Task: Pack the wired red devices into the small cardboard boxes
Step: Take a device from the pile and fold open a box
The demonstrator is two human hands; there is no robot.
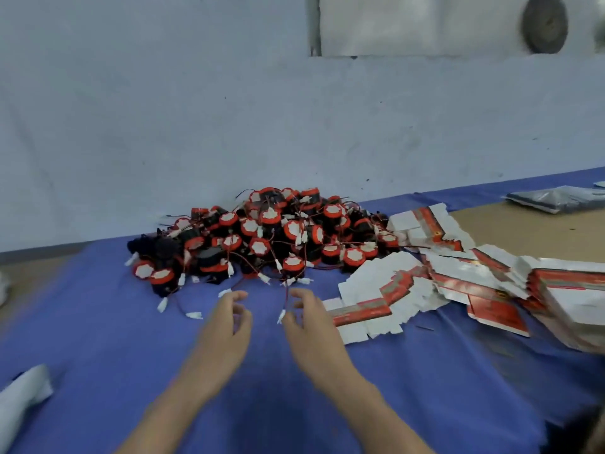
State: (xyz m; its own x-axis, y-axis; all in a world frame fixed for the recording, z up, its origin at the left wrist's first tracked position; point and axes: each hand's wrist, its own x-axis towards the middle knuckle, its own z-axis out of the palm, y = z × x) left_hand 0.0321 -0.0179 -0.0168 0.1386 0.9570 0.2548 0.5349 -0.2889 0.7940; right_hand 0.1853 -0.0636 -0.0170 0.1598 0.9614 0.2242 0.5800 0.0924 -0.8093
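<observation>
Where the blue cloth [98,322] meets the wall [163,126], the wired red devices [268,237] lie in a big heap. They are round and squat, with red rims, white tops and black bodies. Thin wires and little white plugs stick out everywhere.

One thin red wire [285,298] runs out of the heap toward the right hand [311,329]. Its thumb and fingertip pinch the white plug [281,316] at the wire's end, though it is blurry there, so they may only be touching it. The left hand [226,326] hangs just beside the right one with a small gap between them, fingers loosely bent and holding nothing.

To the right, the small cardboard boxes [409,290] lie flat and unfolded in a messy fan, shiny white with red stripes. Their far end runs off the edge.

Past them some bare brown table [523,231] shows, with a grey plastic bag [556,199] on it. A soft white lump [23,394] at the near left is cut off. The wall is pale, rough and scuffed.
</observation>
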